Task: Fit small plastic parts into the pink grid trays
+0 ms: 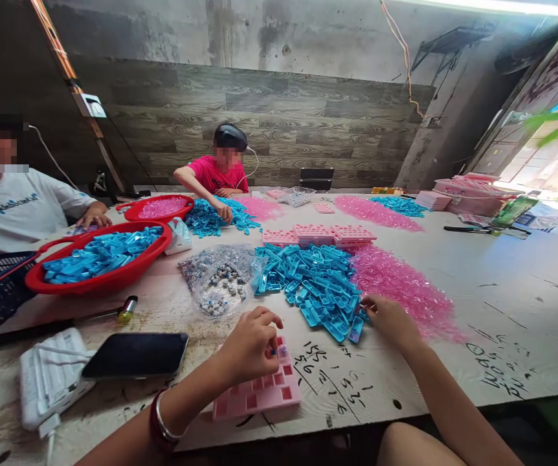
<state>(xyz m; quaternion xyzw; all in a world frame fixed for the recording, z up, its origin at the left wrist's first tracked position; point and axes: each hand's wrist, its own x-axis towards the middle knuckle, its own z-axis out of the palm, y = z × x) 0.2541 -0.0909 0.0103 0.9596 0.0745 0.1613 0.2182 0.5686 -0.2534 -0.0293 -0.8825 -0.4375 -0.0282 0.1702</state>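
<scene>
A pink tray with square recesses (264, 395) lies at the table's near edge. Over its upper part is my left hand (254, 344), fingers curled and pinched near a small blue-and-white piece (282, 350); what the fingertips hold is too small to name. My right hand (390, 318) reaches the near right edge of a heap of blue plastic cases (318, 285), its thumb and fingers closed together by a case. Whatever is between those fingertips cannot be made out. Beside the heap spreads a pile of clear pink pieces (400, 285). A plastic bag of small metallic parts (223, 278) lies left of the blue heap.
Stacked pink trays (312, 234) stand behind the blue heap. At the left are a phone (136, 355), a white power bank (50, 375), a hammer (126, 309) and a red basin of blue cases (97, 288). Two people sit across and at the left; one person's hand touches another blue pile (206, 217).
</scene>
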